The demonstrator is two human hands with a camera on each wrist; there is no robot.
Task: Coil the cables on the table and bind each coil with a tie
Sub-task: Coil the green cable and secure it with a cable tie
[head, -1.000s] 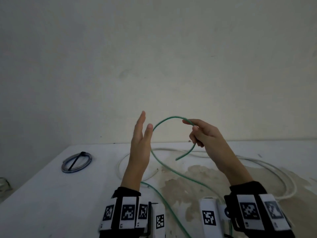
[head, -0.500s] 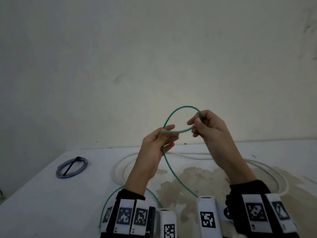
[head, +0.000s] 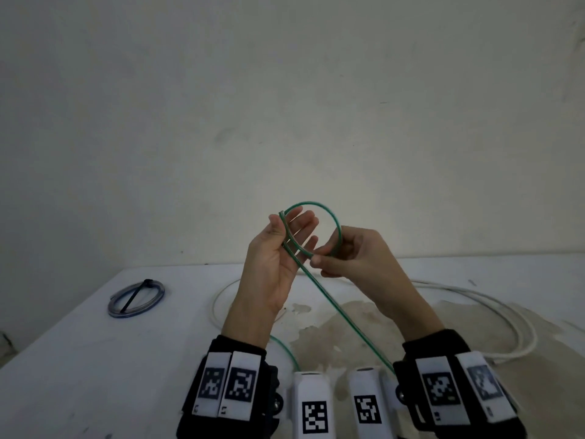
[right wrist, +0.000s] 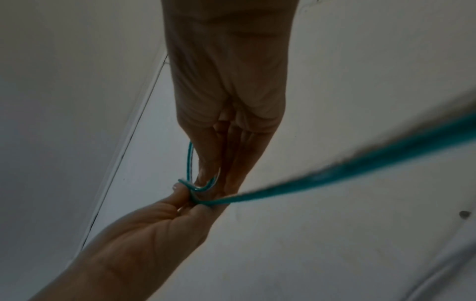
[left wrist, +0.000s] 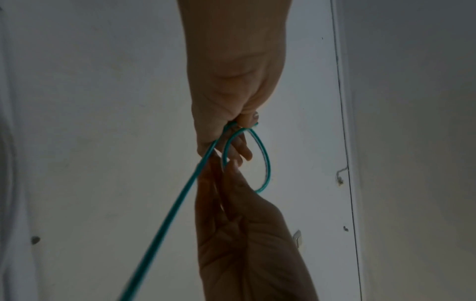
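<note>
Setting: plain pale wall [head: 285, 90] behind a white tabletop [head: 95, 359] with a brownish stain [head: 342, 331] near its middle.

Item 1: thin green cable [head: 329, 213], held in the air above the tabletop between both hands. One small loop is formed at its free end; the rest runs down slantwise toward the right wrist, and a further stretch lies on the tabletop below the left wrist.

Left hand [head: 278, 264]: raised, palm turned inward, thumb pinning the crossing strands of the loop against the fingers; the other fingers extend loosely behind the loop.

Right hand [head: 351, 258]: just beside the left, fingers curled, pinching the lower right part of the loop between thumb and fingertips.

Item 2: long white cable [head: 506, 315], lying loose in wide curves on the tabletop behind and to the right of the hands, partly hidden by the forearms.

Item 3: coil of clear bluish tubing [head: 136, 299], bound by a black tie [head: 134, 294], flat on the tabletop, well apart to the left.
</note>
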